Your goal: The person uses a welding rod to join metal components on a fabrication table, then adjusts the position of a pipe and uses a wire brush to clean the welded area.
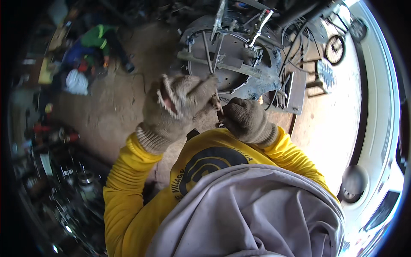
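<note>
Both my hands wear brown knitted work gloves. My left hand (pixel 184 97) has its fingers closed around a thin metal rod (pixel 207 50), and the back of its glove is torn, with pale frayed edges. Upward from the glove, the rod runs over a round metal piece (pixel 203 68) on the workbench. Its lower end comes down beside my right hand (pixel 246 116), which is closed in front of my chest. Whatever the right fingers hold is hidden from this view. A flat metal bar (pixel 239 68) crosses the round piece, and my left hand is slightly blurred.
Cables (pixel 297 40) hang along the bench's right side, near a metal stool (pixel 323 77). Beyond are bicycle wheels (pixel 335 49) and a white vehicle (pixel 383 107). Another person (pixel 92 51) crouches at the far left. Dark machine parts (pixel 81 184) lie at the lower left.
</note>
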{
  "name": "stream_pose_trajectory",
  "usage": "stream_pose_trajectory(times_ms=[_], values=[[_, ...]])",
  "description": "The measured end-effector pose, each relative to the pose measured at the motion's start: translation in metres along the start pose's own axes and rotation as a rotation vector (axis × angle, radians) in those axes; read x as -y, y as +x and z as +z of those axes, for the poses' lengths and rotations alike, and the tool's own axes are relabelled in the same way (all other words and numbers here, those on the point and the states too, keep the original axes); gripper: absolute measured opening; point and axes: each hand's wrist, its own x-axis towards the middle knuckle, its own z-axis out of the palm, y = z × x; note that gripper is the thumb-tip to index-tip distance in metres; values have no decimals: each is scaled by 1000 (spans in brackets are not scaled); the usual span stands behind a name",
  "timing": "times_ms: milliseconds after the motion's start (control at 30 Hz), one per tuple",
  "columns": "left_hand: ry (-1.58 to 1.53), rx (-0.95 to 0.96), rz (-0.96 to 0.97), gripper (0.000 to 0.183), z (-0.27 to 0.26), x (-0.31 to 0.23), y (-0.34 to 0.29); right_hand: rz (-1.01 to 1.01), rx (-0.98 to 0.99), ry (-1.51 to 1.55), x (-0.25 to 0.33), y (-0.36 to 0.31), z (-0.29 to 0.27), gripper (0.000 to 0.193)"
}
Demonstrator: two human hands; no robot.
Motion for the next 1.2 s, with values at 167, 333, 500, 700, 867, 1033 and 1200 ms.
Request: stream_pose_trajectory(times_ms=[167,333,500,700,867,1033,1200], values=[[-225,72,658,31,24,100,28,-16,-51,58,17,26,29,20],[-723,615,694,37,32,148,64,369,-199,163,48,35,64,24],[-503,348,1116,44,57,134,129,908,-788,564,51,-46,116,51],[-227,310,1300,34,86,108,149,1436,-938,366,67,-119,176,36],[-197,322,1374,30,105,96,146,1430,-1002,343,53,-124,201,33],[-98,341,1357,29,118,97,130,1264,-987,285,42,-54,178,31],[-210,320,1401,26,134,101,129,1176,-753,-83,24,5,169,28]])
